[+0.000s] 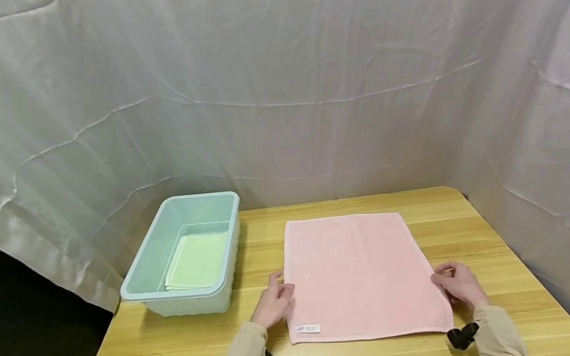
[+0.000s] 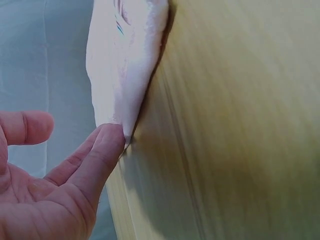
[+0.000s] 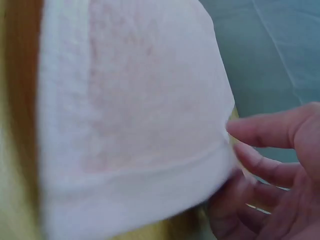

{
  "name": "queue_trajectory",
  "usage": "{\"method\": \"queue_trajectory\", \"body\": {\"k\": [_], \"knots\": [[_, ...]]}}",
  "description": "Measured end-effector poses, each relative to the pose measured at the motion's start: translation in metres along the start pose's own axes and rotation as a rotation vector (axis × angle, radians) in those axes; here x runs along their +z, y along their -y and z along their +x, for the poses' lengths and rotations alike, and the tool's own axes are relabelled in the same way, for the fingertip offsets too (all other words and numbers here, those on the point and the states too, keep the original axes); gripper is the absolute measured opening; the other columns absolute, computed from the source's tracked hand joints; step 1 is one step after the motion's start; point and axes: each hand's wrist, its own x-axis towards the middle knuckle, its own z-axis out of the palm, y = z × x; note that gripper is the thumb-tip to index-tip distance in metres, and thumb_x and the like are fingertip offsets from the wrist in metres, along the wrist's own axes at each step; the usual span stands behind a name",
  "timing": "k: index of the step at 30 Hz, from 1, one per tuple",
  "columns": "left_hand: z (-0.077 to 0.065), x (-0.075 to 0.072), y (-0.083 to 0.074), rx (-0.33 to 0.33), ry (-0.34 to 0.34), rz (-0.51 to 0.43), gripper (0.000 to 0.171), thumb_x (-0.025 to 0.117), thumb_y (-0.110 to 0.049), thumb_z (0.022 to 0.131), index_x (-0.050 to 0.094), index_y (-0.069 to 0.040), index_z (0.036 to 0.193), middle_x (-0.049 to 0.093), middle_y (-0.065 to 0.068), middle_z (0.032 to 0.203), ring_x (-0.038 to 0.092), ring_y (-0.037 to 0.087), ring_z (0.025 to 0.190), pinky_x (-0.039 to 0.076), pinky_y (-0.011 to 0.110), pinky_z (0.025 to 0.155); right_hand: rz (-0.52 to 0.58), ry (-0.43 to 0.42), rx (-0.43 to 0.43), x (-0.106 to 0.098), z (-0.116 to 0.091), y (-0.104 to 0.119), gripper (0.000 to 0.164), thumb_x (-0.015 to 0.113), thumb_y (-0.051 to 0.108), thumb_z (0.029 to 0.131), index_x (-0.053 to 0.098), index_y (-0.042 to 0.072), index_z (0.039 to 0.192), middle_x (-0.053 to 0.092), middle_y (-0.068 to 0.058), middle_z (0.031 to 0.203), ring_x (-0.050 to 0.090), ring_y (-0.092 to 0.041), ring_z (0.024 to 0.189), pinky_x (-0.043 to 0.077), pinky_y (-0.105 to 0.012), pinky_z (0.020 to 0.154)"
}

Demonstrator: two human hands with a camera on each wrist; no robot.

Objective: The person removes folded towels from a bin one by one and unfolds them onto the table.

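A pink square towel [image 1: 356,277] lies spread on the table, with a small white label [image 1: 308,328] at its near left corner. My left hand [image 1: 273,302] is at the towel's left edge. In the left wrist view its extended fingers [image 2: 102,155] touch that edge, while the thumb [image 2: 30,127] stands apart. On the opposite side, my right hand [image 1: 460,284] pinches the right edge near the front corner. The right wrist view has the towel's hemmed corner [image 3: 135,190] slightly raised off the table, with some fingertips hidden beneath it and blurred.
To the left stands a pale blue-green plastic bin [image 1: 137,278] with folded light green cloth [image 1: 200,260] inside. The wooden table [image 1: 178,351] ends at grey curtains [image 1: 312,137] behind and on the right. Black wrist devices [image 1: 463,336] sit under both sleeves.
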Motion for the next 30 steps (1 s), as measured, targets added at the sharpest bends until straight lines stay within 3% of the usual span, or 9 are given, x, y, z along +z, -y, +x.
{"method": "queue_trajectory", "body": {"k": [4, 8, 14, 19, 24, 30], "knots": [[0.0, 0.0, -0.001, -0.002, -0.001, -0.001, 0.053, 0.045, -0.017, 0.106, 0.028, 0.008, 0.149, 0.065, 0.026, 0.131, 0.063, 0.042, 0.12, 0.051, 0.056, 0.104, -0.05, -0.105, -0.059, 0.005, 0.0, 0.005, 0.04, 0.061, 0.014, 0.091, 0.055, -0.01, 0.122, 0.061, -0.01, 0.089, 0.053, -0.012, 0.067, 0.047, -0.025, 0.056], [-0.001, -0.001, -0.002, -0.003, -0.002, -0.004, 0.053, 0.045, -0.017, 0.106, 0.028, 0.008, 0.149, 0.065, 0.026, 0.131, 0.063, 0.043, 0.121, 0.051, 0.056, 0.103, -0.047, -0.154, -0.116, 0.016, 0.001, 0.015, 0.036, 0.063, 0.014, 0.093, 0.059, -0.008, 0.122, 0.06, -0.008, 0.091, 0.054, -0.009, 0.071, 0.047, -0.022, 0.058], [-0.002, -0.001, -0.003, -0.003, 0.004, -0.015, 0.054, 0.045, -0.018, 0.106, 0.027, 0.007, 0.15, 0.064, 0.026, 0.132, 0.062, 0.042, 0.121, 0.05, 0.056, 0.104, 0.08, -0.12, -0.234, 0.039, 0.004, 0.031, 0.035, 0.066, 0.009, 0.094, 0.059, -0.008, 0.124, 0.065, -0.008, 0.091, 0.059, -0.004, 0.068, 0.054, -0.019, 0.063], [-0.002, 0.001, -0.002, 0.006, -0.003, -0.028, 0.054, 0.046, -0.018, 0.105, 0.027, 0.007, 0.15, 0.065, 0.026, 0.131, 0.063, 0.041, 0.12, 0.051, 0.055, 0.104, 0.066, -0.078, -0.332, 0.059, 0.01, 0.04, 0.035, 0.068, 0.006, 0.092, 0.06, -0.008, 0.123, 0.069, -0.016, 0.098, 0.061, 0.0, 0.077, 0.054, -0.016, 0.075], [-0.002, 0.006, 0.001, 0.082, -0.019, -0.024, 0.055, 0.05, -0.015, 0.103, 0.03, 0.01, 0.148, 0.067, 0.026, 0.127, 0.065, 0.04, 0.116, 0.052, 0.054, 0.102, 0.011, -0.012, -0.378, 0.073, 0.013, 0.045, 0.041, 0.071, 0.007, 0.091, 0.058, -0.008, 0.126, 0.069, -0.023, 0.109, 0.062, -0.008, 0.09, 0.052, -0.018, 0.084], [0.0, 0.011, 0.005, 0.175, -0.008, -0.027, 0.053, 0.054, -0.011, 0.101, 0.033, 0.009, 0.146, 0.069, 0.024, 0.123, 0.067, 0.038, 0.114, 0.054, 0.05, 0.101, 0.027, 0.013, -0.355, 0.08, 0.016, 0.048, 0.043, 0.072, 0.005, 0.089, 0.055, -0.011, 0.126, 0.066, -0.027, 0.113, 0.06, -0.013, 0.092, 0.05, -0.018, 0.081]]}}
